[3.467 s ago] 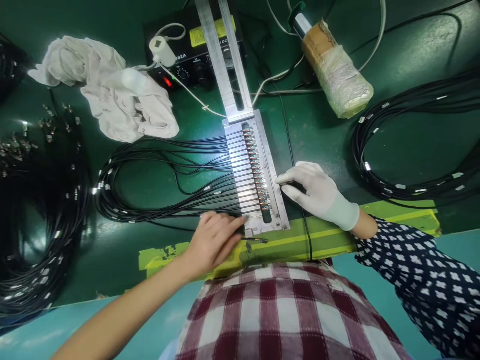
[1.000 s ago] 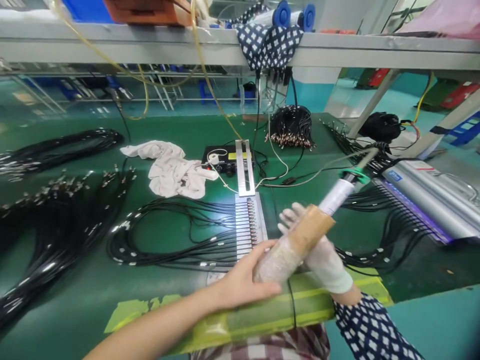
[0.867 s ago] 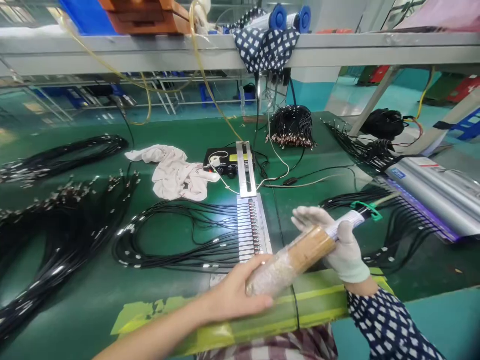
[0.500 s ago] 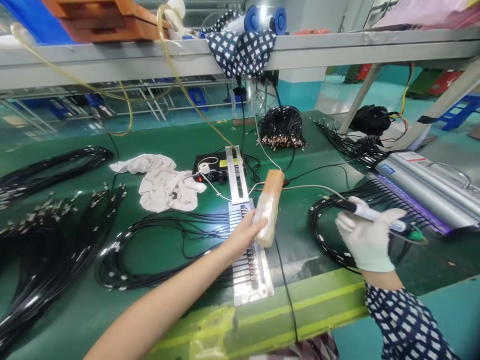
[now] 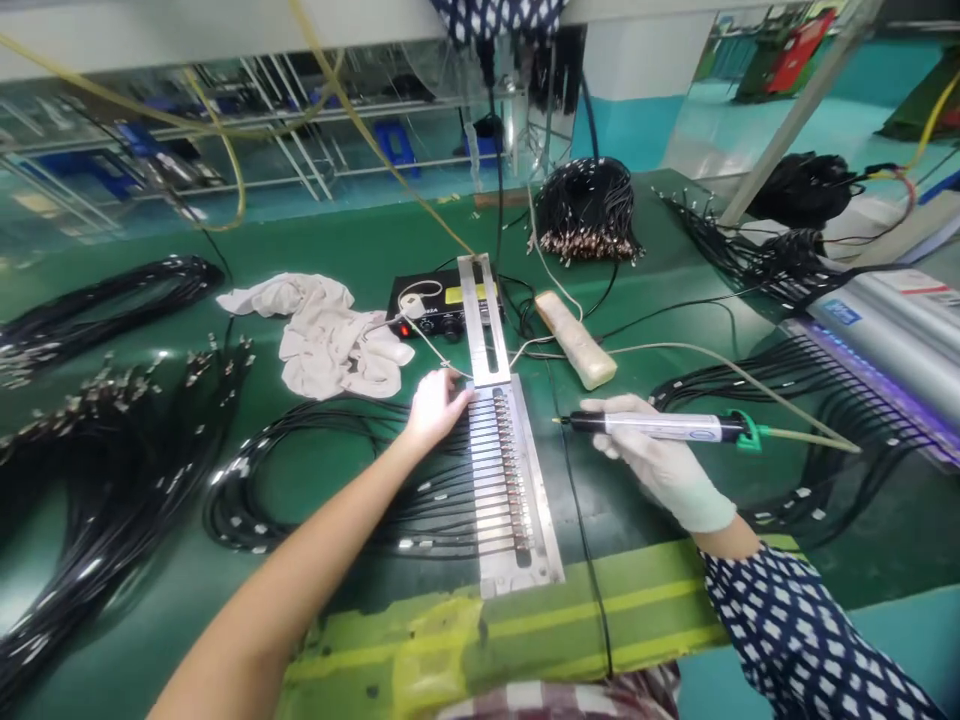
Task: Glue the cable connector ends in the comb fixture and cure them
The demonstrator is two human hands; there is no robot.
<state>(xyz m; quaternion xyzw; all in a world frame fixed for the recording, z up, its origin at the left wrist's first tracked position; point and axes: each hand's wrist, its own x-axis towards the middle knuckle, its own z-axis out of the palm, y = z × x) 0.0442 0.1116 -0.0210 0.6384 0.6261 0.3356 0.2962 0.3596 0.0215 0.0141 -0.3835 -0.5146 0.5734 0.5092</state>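
My bare left hand (image 5: 437, 408) rests at the upper left edge of a metal clamping plate (image 5: 541, 520), thumb and fingers apart, touching the plate's edge. Black cables (image 5: 442, 492) lie side by side across the plate, their metal ends lined up along its slot. In my gloved right hand (image 5: 660, 465) is a dispensing syringe (image 5: 667, 427), held nearly level. Its thin tip points left toward the row of cable ends, a short way apart from them. A green cap and a pale tube are on its rear end. A pale, tape-wrapped block (image 5: 576, 342) lies just beyond the syringe.
A black control box (image 5: 427, 322) with a red light stands behind the plate. Crumpled white cloth (image 5: 337, 345) lies left of it. Cable bundles (image 5: 97, 500) cover the left side; another bundle (image 5: 585, 210) is at the back. A silver lamp unit (image 5: 892, 340) with purple light stands right.
My left hand has let go of the pale block, now lying on the table, and moved left to the plate's edge. The right hand has brought the syringe leftward, tip toward the plate.
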